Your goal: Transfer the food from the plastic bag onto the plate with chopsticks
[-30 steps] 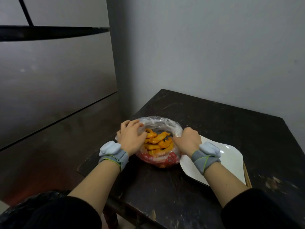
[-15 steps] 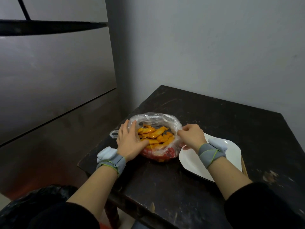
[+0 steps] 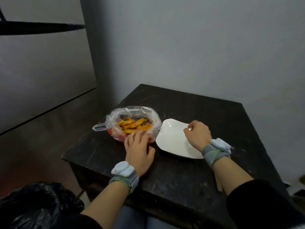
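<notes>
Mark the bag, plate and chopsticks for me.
bag point(image 3: 148, 111): head view, rolled far rim.
plate point(image 3: 171, 139): head view, bare centre.
chopsticks point(image 3: 219, 186): head view, near ends.

A plain domestic corner, likely a home eating spot and not a fitted kitchen. A small, scuffed dark wooden bench stands in the corner, with a bare grey wall beyond the right hand. Far left of the left hand rise large flat grey panels with a dark seam; I cannot tell what they belong to. A clear plastic bag of orange fried food lies at the left hand's fingertips, and a white plate lies beneath the right hand. A black bin bag sits low, left of the left forearm.
</notes>
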`<state>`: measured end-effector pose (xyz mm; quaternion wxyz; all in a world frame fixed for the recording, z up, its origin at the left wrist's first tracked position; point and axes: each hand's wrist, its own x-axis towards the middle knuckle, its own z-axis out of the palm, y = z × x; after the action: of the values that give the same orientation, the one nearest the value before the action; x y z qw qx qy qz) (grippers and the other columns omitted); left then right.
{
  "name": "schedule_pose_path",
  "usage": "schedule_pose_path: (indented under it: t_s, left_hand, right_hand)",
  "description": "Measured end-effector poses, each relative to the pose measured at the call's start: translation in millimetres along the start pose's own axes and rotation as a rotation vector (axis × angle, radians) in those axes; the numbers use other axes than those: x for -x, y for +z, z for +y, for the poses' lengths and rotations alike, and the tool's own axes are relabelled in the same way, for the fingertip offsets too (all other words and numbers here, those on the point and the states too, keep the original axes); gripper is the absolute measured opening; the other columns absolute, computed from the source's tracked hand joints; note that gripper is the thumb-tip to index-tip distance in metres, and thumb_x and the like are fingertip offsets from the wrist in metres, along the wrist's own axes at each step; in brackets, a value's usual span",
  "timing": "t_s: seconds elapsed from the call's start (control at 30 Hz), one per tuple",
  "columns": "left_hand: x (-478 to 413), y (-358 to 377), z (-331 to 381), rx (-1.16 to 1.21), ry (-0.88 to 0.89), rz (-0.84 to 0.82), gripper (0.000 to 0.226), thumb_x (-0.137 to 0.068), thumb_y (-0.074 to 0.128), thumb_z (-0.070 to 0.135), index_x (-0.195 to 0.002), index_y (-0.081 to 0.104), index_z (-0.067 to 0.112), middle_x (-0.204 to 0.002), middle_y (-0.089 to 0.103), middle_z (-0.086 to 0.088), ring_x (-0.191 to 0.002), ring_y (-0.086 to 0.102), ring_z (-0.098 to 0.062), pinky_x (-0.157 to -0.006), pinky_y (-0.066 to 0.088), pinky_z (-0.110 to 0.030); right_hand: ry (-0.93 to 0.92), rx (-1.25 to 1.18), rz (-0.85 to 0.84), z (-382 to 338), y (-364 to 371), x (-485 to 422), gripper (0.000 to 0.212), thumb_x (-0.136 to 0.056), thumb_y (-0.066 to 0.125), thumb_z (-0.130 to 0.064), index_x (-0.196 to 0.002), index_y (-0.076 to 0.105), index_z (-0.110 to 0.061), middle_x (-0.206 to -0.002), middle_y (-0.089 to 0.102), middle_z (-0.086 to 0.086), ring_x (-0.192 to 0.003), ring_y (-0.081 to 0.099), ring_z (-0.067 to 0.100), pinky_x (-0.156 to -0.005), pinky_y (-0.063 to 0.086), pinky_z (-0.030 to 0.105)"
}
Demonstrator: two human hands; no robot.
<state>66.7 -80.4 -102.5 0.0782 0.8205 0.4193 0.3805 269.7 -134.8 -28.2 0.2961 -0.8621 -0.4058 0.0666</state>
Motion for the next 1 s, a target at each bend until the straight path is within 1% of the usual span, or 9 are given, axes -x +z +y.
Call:
schedule_pose_path:
  t_s: [0.1,0.2,0.3,0.37,0.53,0.63,0.83,0.93,1.0]
  left_hand:
    - [10.4,7.3,5.6,0.003,-0.003,-0.020,0.031,-0.068,0.057,0.021,-0.099,0.061,0.020,-0.123,0.055,-0.004,-0.122,0.037,-0.024,-0.100,0.033,-0.048]
    - [17.5,10.3,12.0,-0.016,0.033,-0.052,0.030,-0.066,0.058,0.019,-0.096,0.061,0.019,-0.112,0.058,-0.004,-0.110,0.040,-0.023,-0.085,0.040,-0.043]
    - [16.3,11.0,7.8,0.026,0.011,-0.092,0.024,-0.069,0.062,0.013,-0.093,0.063,0.013,-0.105,0.057,-0.007,-0.102,0.049,-0.029,-0.072,0.038,-0.034]
    - [16.2,11.2,6.1,0.018,0.003,-0.121,0.022,-0.070,0.066,0.009,-0.092,0.062,0.010,-0.103,0.056,-0.010,-0.098,0.051,-0.032,-0.069,0.040,-0.035]
    - [17.0,11.4,7.5,-0.009,-0.079,-0.242,0.012,-0.083,0.056,0.017,-0.091,0.060,0.010,-0.100,0.053,-0.006,-0.098,0.046,-0.026,-0.075,0.039,-0.036]
    - [16.1,10.6,5.1,0.022,-0.106,-0.250,0.011,-0.084,0.055,0.018,-0.090,0.060,0.010,-0.099,0.053,-0.005,-0.098,0.045,-0.025,-0.079,0.040,-0.036]
    - [14.5,8.9,4.3,0.072,-0.126,-0.282,0.011,-0.085,0.056,0.017,-0.091,0.061,0.010,-0.102,0.053,-0.006,-0.099,0.045,-0.025,-0.084,0.041,-0.040]
    - [13.7,8.4,3.7,0.090,-0.139,-0.286,0.011,-0.085,0.055,0.018,-0.090,0.062,0.011,-0.102,0.053,-0.005,-0.100,0.045,-0.024,-0.084,0.041,-0.039]
    - [13.8,7.1,3.3,0.103,-0.155,-0.292,0.011,-0.085,0.055,0.018,-0.090,0.062,0.011,-0.102,0.054,-0.004,-0.100,0.045,-0.023,-0.084,0.042,-0.038]
  right_hand:
    - [0.097,0.048,0.013,26.6,-14.5,2.8,0.026,-0.089,0.054,-0.022,-0.109,0.063,-0.008,-0.118,0.062,0.015,-0.108,0.057,0.038,-0.086,0.045,0.036]
    - [0.197,0.109,-0.005,54.9,-29.3,11.2,0.021,-0.089,0.055,-0.023,-0.098,0.063,-0.005,-0.106,0.066,0.016,-0.094,0.062,0.036,-0.078,0.049,0.037]
    - [0.258,0.174,-0.113,68.4,-32.0,17.1,0.022,-0.089,0.058,-0.026,-0.097,0.060,-0.005,-0.095,0.065,0.013,-0.082,0.061,0.030,-0.068,0.047,0.032]
    - [0.281,0.215,-0.185,72.9,-30.7,22.1,0.025,-0.090,0.059,-0.029,-0.099,0.059,-0.005,-0.094,0.062,0.012,-0.084,0.061,0.029,-0.068,0.046,0.032]
    - [0.237,0.370,-0.266,75.4,-23.6,31.9,0.024,-0.096,0.050,-0.031,-0.094,0.054,-0.008,-0.093,0.057,0.009,-0.092,0.062,0.029,-0.070,0.044,0.030]
    - [0.230,0.430,-0.301,75.2,-18.6,32.1,0.028,-0.097,0.045,-0.030,-0.091,0.060,-0.008,-0.106,0.066,0.013,-0.098,0.064,0.031,-0.071,0.043,0.029]
    - [0.194,0.547,-0.335,80.1,-14.5,26.3,0.029,-0.096,0.046,-0.030,-0.073,0.054,-0.014,-0.104,0.067,0.011,-0.089,0.064,0.028,-0.073,0.049,0.030]
    - [0.201,0.637,-0.373,83.1,-10.2,20.0,0.025,-0.095,0.046,-0.025,-0.102,0.066,-0.012,-0.111,0.066,0.009,-0.099,0.064,0.028,-0.086,0.052,0.036]
    - [0.173,0.759,-0.461,83.3,-9.2,13.1,0.030,-0.097,0.044,-0.018,-0.120,0.063,-0.012,-0.123,0.062,0.007,-0.111,0.061,0.026,-0.093,0.049,0.033]
